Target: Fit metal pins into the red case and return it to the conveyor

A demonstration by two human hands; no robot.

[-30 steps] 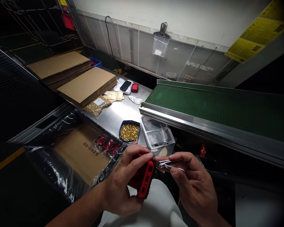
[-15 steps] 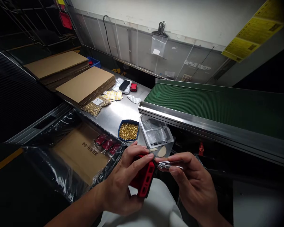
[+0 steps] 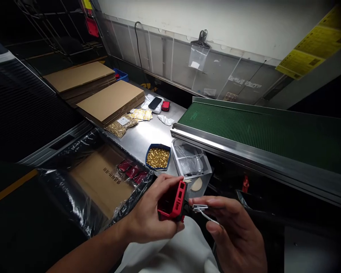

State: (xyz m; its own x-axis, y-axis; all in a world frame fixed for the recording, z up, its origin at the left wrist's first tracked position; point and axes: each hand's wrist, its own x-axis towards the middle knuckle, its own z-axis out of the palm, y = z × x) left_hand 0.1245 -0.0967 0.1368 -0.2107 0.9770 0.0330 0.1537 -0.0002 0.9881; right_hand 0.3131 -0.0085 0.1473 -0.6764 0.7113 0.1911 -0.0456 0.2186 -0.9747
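My left hand (image 3: 155,214) is wrapped round a red and black plastic housing (image 3: 178,201), tilted so that its edge with several rectangular openings faces up and right. In my right hand (image 3: 234,231) a silver nail clipper (image 3: 203,210) is held between the thumb and the fingers, its lever standing away from the body. The clipper's jaws point left, close to the dark side of the housing; whether they touch it I cannot tell. Beyond my hands stands a blue tray (image 3: 147,161) of small brass-coloured parts (image 3: 158,157).
A white divided bin (image 3: 208,167) with clear bags sits beside the tray. On the left lies a plastic-lined box (image 3: 102,185) with dark red pieces (image 3: 132,171). Cardboard stacks (image 3: 110,100), a phone (image 3: 155,102) and a bag of brass parts (image 3: 121,127) lie farther back; a green conveyor (image 3: 230,121) runs right.
My left fingers have shifted off the top of the housing, which has turned to show more of its slotted edge. The right hand has moved slightly down, and the clipper's lever is spread wider.
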